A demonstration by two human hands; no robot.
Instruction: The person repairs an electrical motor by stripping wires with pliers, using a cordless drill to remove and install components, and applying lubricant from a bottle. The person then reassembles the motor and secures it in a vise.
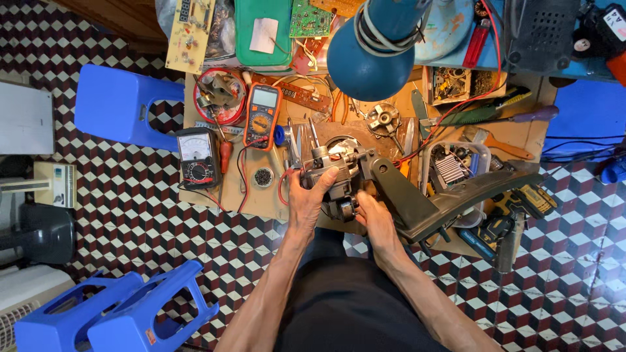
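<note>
— Where does the fan motor (336, 175) sit against the hands?

— Between them. The left hand (306, 199) is wrapped around its left side, fingers curled over the top of the housing and thumb beneath, so it grips the motor. The right hand (373, 218) presses against the lower right of it, fingers closed against the body just under the dark plastic stand (450, 195) that juts away to the right of that hand.

— And how does the motor look?

— A grey metal block with a short shaft pointing up and away from the left hand, a shiny round face behind, and a red wire (282, 186) looping out just left of the left thumb. Beyond the left fingers lies an orange multimeter (262, 117) on the wooden board (261, 202).
</note>
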